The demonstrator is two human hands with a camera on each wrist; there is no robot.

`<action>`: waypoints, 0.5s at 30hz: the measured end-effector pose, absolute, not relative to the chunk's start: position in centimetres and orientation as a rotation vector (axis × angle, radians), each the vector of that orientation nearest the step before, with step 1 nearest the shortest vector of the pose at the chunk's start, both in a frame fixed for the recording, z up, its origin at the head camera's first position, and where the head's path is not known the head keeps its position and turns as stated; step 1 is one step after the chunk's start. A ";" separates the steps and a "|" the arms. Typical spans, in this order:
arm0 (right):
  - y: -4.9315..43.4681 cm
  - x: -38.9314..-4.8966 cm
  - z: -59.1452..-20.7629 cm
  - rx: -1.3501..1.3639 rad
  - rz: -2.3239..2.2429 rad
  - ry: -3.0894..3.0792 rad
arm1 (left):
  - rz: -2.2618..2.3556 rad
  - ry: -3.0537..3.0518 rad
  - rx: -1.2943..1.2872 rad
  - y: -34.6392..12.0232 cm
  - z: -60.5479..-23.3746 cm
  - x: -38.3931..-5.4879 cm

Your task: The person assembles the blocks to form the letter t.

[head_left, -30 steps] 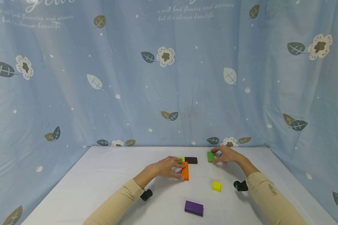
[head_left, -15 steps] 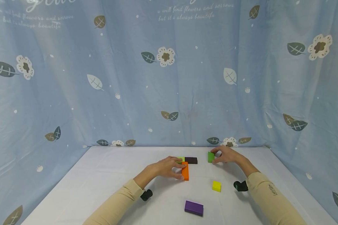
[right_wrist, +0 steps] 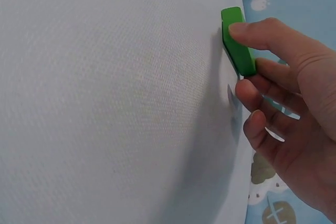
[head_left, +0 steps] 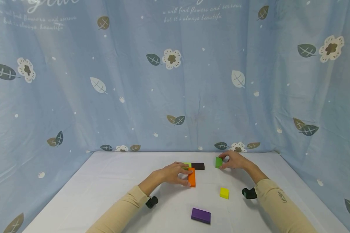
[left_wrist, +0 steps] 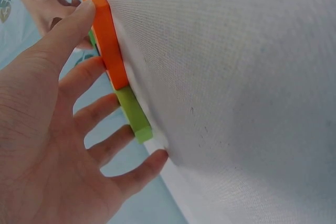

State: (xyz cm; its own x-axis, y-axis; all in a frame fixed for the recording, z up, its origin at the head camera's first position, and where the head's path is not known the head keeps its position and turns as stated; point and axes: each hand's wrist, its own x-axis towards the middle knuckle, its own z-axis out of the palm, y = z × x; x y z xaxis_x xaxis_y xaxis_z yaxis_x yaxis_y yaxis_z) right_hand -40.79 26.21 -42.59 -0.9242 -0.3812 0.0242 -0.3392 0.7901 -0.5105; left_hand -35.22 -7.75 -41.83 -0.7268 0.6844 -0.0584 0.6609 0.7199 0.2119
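Note:
My left hand (head_left: 172, 173) pinches an orange block (head_left: 192, 178) between thumb and index finger. In the left wrist view its thumb lies at one end of the orange block (left_wrist: 109, 43), and the middle and ring fingers reach a light green block (left_wrist: 134, 113). A black block (head_left: 198, 166) lies end to end with the light green block (head_left: 187, 165), just beyond the orange one. Farther right, my right hand (head_left: 234, 160) pinches a green block (head_left: 218, 162). The right wrist view has the thumb on this green block's (right_wrist: 239, 51) face, index finger behind it, other fingers loosely bent.
A yellow block (head_left: 224, 193) lies nearer me, between the two forearms. Closer still is a purple block (head_left: 201, 216). The white table (head_left: 105, 181) ends at a blue patterned curtain (head_left: 175, 97) at the back. Dark wrist cameras hang under both sleeves.
The green block has shifted very slightly to the right in the right hand's fingers. The left hand and the other blocks stay put.

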 end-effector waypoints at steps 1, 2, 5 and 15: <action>26.2 -40.8 -42.6 -0.577 -0.806 2.899 | 0.268 2.789 1.095 -7.8 -41.9 -35.2; 26.2 -40.8 -42.5 -0.569 -0.811 2.901 | 0.271 2.790 1.093 -7.8 -41.9 -35.3; 26.1 -40.7 -42.4 -0.575 -0.805 2.910 | 0.273 2.792 1.086 -7.7 -42.0 -35.3; 26.0 -40.8 -42.4 -0.594 -0.810 2.917 | 0.272 2.786 1.099 -7.8 -42.1 -35.5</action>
